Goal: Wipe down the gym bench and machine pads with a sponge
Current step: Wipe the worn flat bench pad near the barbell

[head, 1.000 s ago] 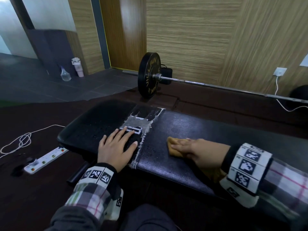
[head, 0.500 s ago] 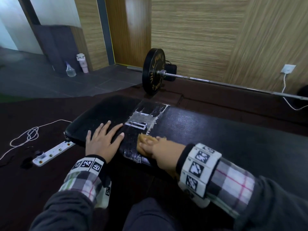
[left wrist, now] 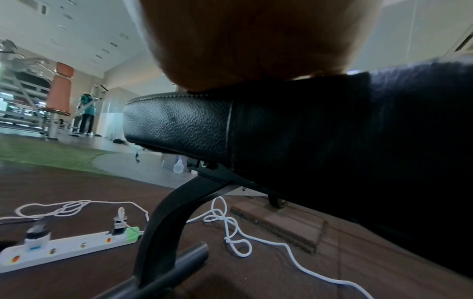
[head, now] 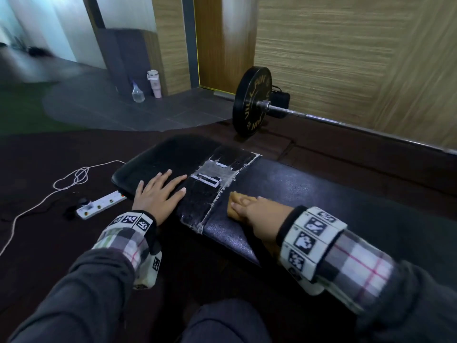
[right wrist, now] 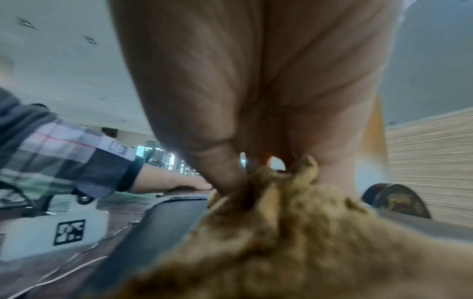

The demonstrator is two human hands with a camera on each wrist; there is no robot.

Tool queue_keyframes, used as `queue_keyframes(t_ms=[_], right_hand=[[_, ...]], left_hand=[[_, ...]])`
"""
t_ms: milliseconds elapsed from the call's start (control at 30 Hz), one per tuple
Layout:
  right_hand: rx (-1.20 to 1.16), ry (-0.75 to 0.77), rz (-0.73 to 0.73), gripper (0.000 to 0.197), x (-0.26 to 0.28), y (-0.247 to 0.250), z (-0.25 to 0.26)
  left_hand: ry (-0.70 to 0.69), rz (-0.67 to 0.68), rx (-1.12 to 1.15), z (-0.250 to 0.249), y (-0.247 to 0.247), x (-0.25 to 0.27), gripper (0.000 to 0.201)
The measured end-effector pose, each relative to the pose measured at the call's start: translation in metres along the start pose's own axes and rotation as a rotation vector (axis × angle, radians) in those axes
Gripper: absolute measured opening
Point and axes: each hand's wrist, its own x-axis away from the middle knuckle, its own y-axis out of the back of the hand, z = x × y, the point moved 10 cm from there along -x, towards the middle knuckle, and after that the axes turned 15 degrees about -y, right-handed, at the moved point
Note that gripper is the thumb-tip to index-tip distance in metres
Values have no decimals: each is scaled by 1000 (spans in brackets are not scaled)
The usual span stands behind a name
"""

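Pressing down: right hand (head: 258, 211) clasping tan sponge (head: 235, 215), thumb and fingers bunched into it. Sponge under palm, on black bench pad (head: 321, 194). Worn patch (head: 210, 180) between hands. Left hand (head: 158, 193) released, fingers spread flat on pad. Power strip (head: 101, 204) on floor left of left hand.

The left hand (head: 158, 194) is laid flat, palm down and fingers spread, on the bench (head: 309, 189), while the right hand (head: 259, 211) is pressed upon the sponge (head: 233, 212), gripped between thumb and fingers.
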Motion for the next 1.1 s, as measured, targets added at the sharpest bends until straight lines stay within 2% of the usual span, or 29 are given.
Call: queue_keyframes(t_ms=[167, 267, 333, 433, 533, 633, 733, 867, 967, 1100], right_hand=[[91, 177, 1, 62, 20, 0, 57], [110, 279, 26, 61, 41, -3, 54], [22, 294, 26, 61, 44, -6, 41], [-132, 273, -29, 62, 34, -3, 19], [-223, 240, -104, 57, 22, 13, 4], [-230, 184, -104, 55, 0, 23, -6], [-287, 57, -118, 59, -25, 37, -20], [-398, -86, -293, 60, -57, 82, -35], [-418, -106, -443, 53, -90, 107, -32], [-339, -149, -297, 51, -134, 93, -17]], left_hand=[[31, 68, -30, -1, -2, 0, 46], [33, 95, -43, -2, -3, -2, 47], [35, 88, -26, -2, -3, -2, 46], [7, 66, 11, -2, 0, -2, 45], [-28, 131, 4, 7, 2, -8, 49], [31, 106, -47, 40, 18, -22, 52], [107, 95, -50, 76, 22, -28, 57], [101, 112, -42, 83, 13, -30, 74], [98, 134, -29, 82, 11, -30, 74], [86, 205, 13, 83, 8, -29, 73]])
